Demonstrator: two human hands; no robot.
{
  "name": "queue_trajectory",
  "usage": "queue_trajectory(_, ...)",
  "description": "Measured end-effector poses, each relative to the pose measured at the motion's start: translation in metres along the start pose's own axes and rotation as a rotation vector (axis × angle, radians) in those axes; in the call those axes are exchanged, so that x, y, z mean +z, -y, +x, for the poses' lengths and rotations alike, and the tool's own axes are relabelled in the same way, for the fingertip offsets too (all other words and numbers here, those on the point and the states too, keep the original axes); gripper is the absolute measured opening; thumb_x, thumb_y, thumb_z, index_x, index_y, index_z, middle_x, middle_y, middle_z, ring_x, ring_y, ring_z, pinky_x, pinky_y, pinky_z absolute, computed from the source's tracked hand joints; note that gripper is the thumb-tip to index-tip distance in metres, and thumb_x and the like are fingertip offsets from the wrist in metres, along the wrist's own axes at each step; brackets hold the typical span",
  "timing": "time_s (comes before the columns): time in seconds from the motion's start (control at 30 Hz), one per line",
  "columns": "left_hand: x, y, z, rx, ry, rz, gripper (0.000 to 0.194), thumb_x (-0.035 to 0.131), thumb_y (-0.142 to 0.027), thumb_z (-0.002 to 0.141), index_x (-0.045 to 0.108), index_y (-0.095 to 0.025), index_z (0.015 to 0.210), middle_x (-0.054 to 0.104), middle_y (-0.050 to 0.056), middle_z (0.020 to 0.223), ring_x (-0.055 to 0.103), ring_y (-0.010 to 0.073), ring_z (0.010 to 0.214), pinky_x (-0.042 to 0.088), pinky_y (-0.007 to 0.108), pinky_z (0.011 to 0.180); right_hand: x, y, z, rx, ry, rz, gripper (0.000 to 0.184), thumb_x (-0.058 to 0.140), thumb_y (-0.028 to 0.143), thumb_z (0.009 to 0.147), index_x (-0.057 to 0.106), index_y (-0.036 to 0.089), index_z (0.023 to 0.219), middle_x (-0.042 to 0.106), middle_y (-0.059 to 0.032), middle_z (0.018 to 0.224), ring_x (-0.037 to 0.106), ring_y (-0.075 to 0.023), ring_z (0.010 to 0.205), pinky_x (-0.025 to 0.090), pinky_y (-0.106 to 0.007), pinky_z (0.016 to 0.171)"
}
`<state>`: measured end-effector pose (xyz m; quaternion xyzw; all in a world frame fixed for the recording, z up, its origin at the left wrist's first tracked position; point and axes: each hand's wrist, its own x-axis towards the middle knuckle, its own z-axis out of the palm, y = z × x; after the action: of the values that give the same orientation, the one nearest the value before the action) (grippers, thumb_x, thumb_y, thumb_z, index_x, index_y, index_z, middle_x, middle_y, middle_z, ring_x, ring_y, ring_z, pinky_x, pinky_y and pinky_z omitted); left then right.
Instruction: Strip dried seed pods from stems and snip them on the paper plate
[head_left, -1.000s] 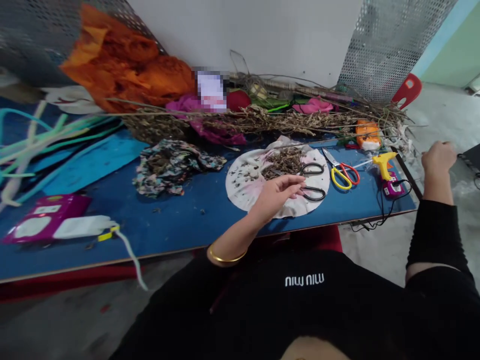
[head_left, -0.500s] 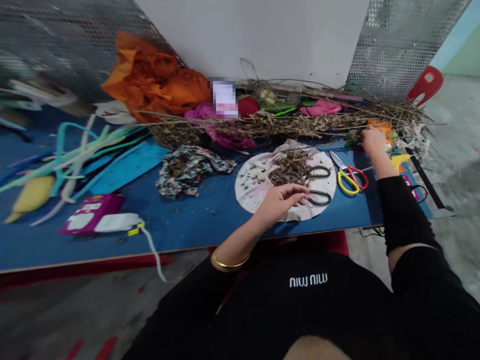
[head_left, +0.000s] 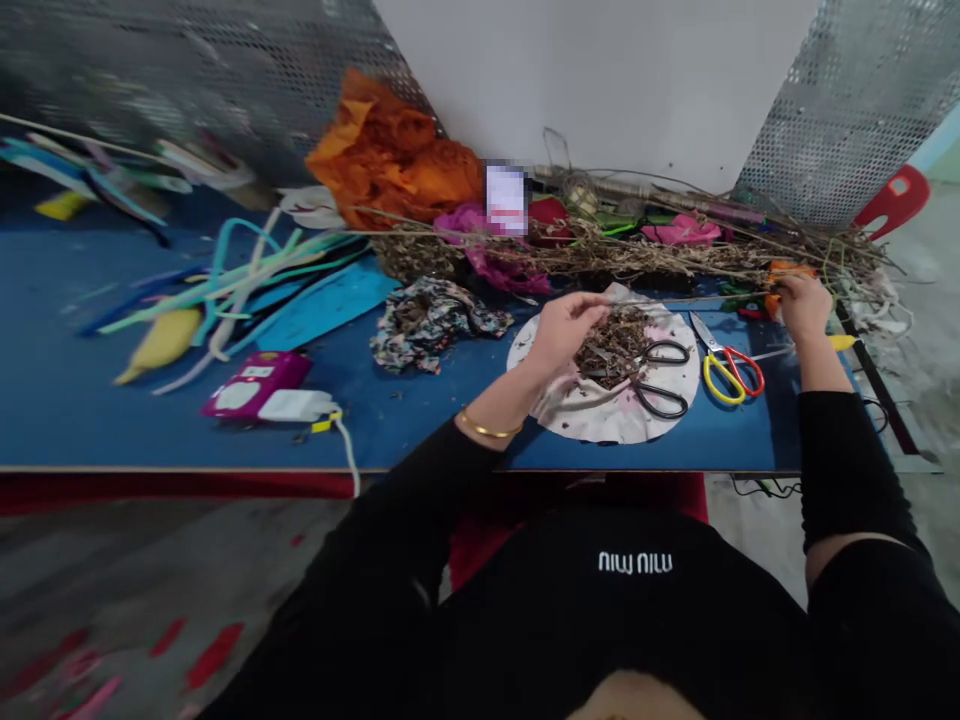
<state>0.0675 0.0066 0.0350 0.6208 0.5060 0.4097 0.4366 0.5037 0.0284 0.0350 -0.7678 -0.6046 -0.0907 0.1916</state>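
A thin dry stem [head_left: 694,299] stretches between my two hands above the far rim of a round pale cloth [head_left: 577,425]. My left hand [head_left: 564,332] pinches its left end, thumb and fingers together. The other end runs into the closed fingers of my right hand [head_left: 806,303], beside a bright orange item [head_left: 787,272]. Crumbled dry plant bits [head_left: 611,345] are heaped on the cloth. Black-handled scissors [head_left: 664,402] lie over the heap, their blades partly among the bits. Scissors with one yellow and one red handle [head_left: 724,372] rest right of the cloth.
Behind my hands lies a long bundle of dry stalks [head_left: 637,258]. Orange crumpled paper [head_left: 397,160], a patterned cloth [head_left: 424,325], a purple box [head_left: 259,385] and pale tubes [head_left: 225,270] occupy the left. The blue table's front edge [head_left: 420,468] is close to my body.
My left hand has lifted away from the black scissors to the stem at the cloth's far side. My right hand stays near the orange item. The view has shifted left.
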Motion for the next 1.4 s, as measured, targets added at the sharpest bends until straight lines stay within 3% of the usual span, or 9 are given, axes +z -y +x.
queue_trajectory(0.1,-0.001,0.002,0.038,0.239,-0.114,0.514,0.043,0.068,-0.019,0.093,0.073,-0.014,0.136,0.072,0.016,0.143,0.063,0.0327,0.138,0.046,0.045,0.122,-0.006,-0.003,0.000,0.019,0.027,-0.009,0.037,0.054,0.024,0.092,0.082,0.022,0.115,0.079,-0.0126,0.124,0.069,-0.0278,0.109,0.046,-0.033,0.083)
queue_trajectory(0.13,-0.002,0.003,0.049,0.265,-0.125,0.638,0.049,0.068,-0.019,0.095,0.068,-0.013,0.143,0.066,0.018,0.151,0.057,0.0343,0.144,0.042,0.045,0.125,-0.008,-0.004,0.000,0.019,0.032,-0.008,0.036,0.054,0.024,0.092,0.083,0.021,0.115,0.079,-0.0142,0.124,0.068,-0.0282,0.109,0.045,-0.034,0.084)
queue_trajectory(0.33,-0.007,0.012,0.078,0.182,-0.090,0.961,0.070,0.059,-0.030,0.102,0.043,-0.005,0.165,0.062,0.028,0.144,0.055,0.0420,0.137,0.042,0.048,0.116,-0.015,-0.005,0.003,-0.012,0.046,0.014,0.037,0.055,0.022,0.092,0.083,0.018,0.116,0.077,-0.0194,0.131,0.067,-0.0300,0.113,0.042,-0.036,0.087)
queue_trajectory(0.57,-0.007,0.021,0.088,0.196,-0.075,1.011,0.072,0.057,-0.029,0.100,0.040,-0.003,0.165,0.059,0.030,0.147,0.052,0.0423,0.137,0.040,0.051,0.116,-0.006,0.005,0.012,-0.053,0.050,0.001,0.037,0.055,0.023,0.094,0.082,0.018,0.119,0.078,-0.0182,0.127,0.068,-0.0285,0.110,0.043,-0.035,0.085)
queue_trajectory(0.87,-0.008,0.022,0.105,0.166,-0.058,1.042,0.076,0.060,-0.028,0.098,0.040,0.000,0.166,0.060,0.031,0.147,0.053,0.0431,0.137,0.040,0.050,0.115,0.012,0.046,0.023,-0.174,0.019,0.002,0.031,0.053,0.024,0.098,0.081,0.022,0.111,0.079,-0.0104,0.121,0.071,-0.0256,0.111,0.049,-0.033,0.088)
queue_trajectory(1.23,-0.006,0.024,0.098,0.194,-0.013,1.077,0.080,0.059,-0.030,0.098,0.036,0.003,0.167,0.059,0.032,0.146,0.051,0.0424,0.135,0.038,0.047,0.112,0.007,0.090,0.008,-0.296,0.024,0.068,0.038,0.047,0.026,0.101,0.080,0.023,0.118,0.078,-0.0117,0.124,0.072,-0.0261,0.116,0.053,-0.034,0.095)
queue_trajectory(1.4,-0.004,0.025,0.099,0.169,-0.027,1.064,0.074,0.065,-0.031,0.097,0.045,-0.002,0.162,0.060,0.029,0.146,0.051,0.0415,0.137,0.038,0.046,0.114,0.013,0.123,-0.004,-0.350,0.076,0.131,0.039,0.045,0.023,0.101,0.080,0.024,0.118,0.078,-0.0106,0.126,0.071,-0.0244,0.118,0.052,-0.033,0.098)
